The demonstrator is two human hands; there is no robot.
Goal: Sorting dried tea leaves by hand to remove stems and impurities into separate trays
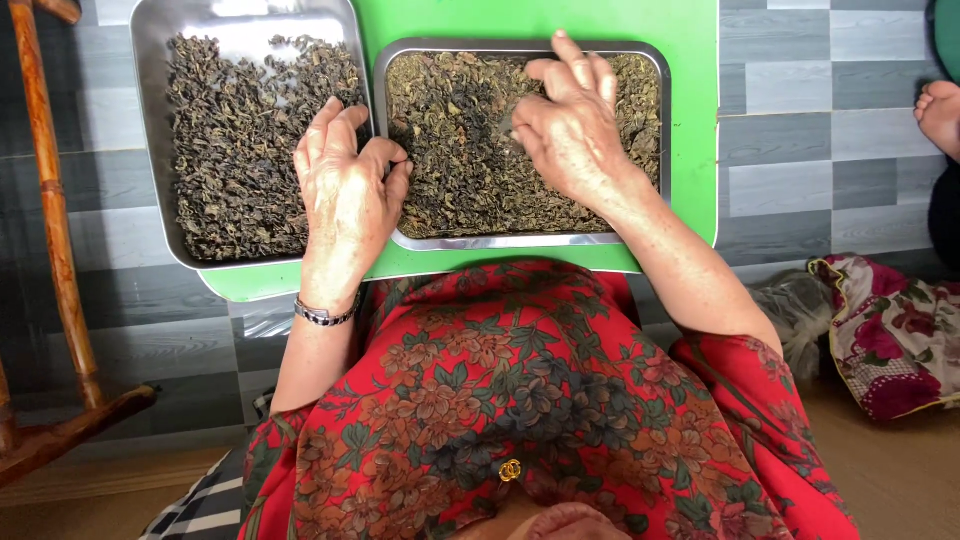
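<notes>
Two metal trays of dried dark-green tea leaves lie on a green board (690, 60). My left hand (345, 190) rests over the gap between the left tray (150, 120) and the right tray (520, 240), fingers curled, thumb and fingertips pinched together near the right tray's left rim; whether leaves are in it I cannot tell. My right hand (570, 125) lies palm down on the leaves (450, 140) in the right tray, fingers spread and touching them. A bracelet circles my left wrist.
Wooden chair legs (50, 220) stand at the left. A flowered cushion (890, 335) lies on the floor at the right. Another person's bare foot (940, 115) shows at the right edge. The floor is grey tile.
</notes>
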